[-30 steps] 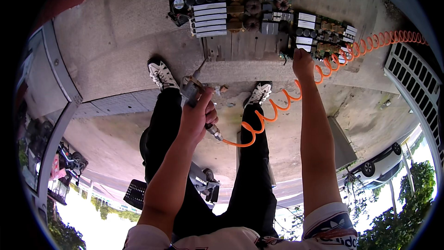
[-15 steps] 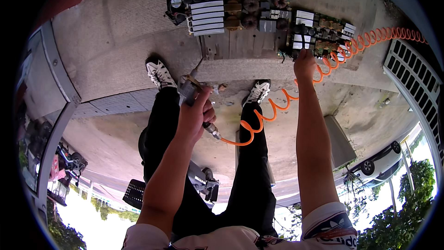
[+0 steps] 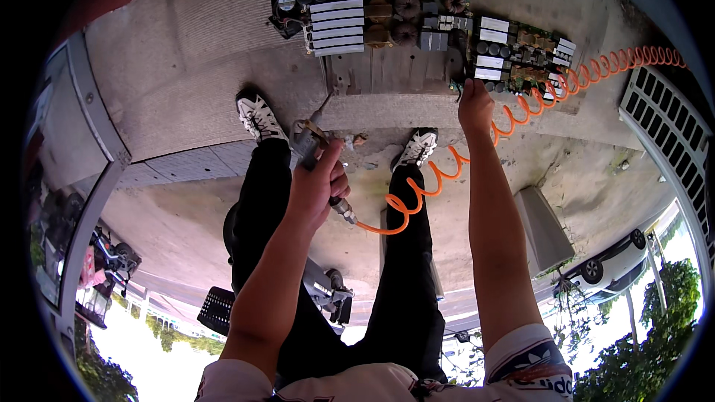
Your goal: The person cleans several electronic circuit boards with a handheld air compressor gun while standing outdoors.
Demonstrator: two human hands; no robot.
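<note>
Two hands at work, both the person's own. Left hand (image 3: 316,186): fingers wrapped tight round a pneumatic tool (image 3: 309,143), grey metal body, thin tip aimed up toward the wooden pallet (image 3: 387,74). Orange coiled air hose (image 3: 447,171) leaves the tool's rear fitting, loops betw. the legs, then runs up and off to the right, passing behind the right forearm. Right hand (image 3: 474,104): fingers closed on the lower edge of the right circuit board (image 3: 521,56), pinching it at the rim w/ thumb side under; exact grip depth cannot be told.

Boards: right one lies on the pallet's right end, overhanging; a second, larger circuit board (image 3: 372,7) w/ white heat sinks and copper coils sits just beside it, to the left, touching or near-touching.

Handling, judged: boards stiff, fairly heavy for their size owing to coils and capacitors, brittle at solder joints and component legs. Best held at bare edges, not by components. Tool is rigid, compact, one-hand weight; hose is springy and will tug back.

Surrounds: concrete floor (image 3: 186,67), two black-and-white sneakers (image 3: 257,115) planted either side of the pallet's foot.
</note>
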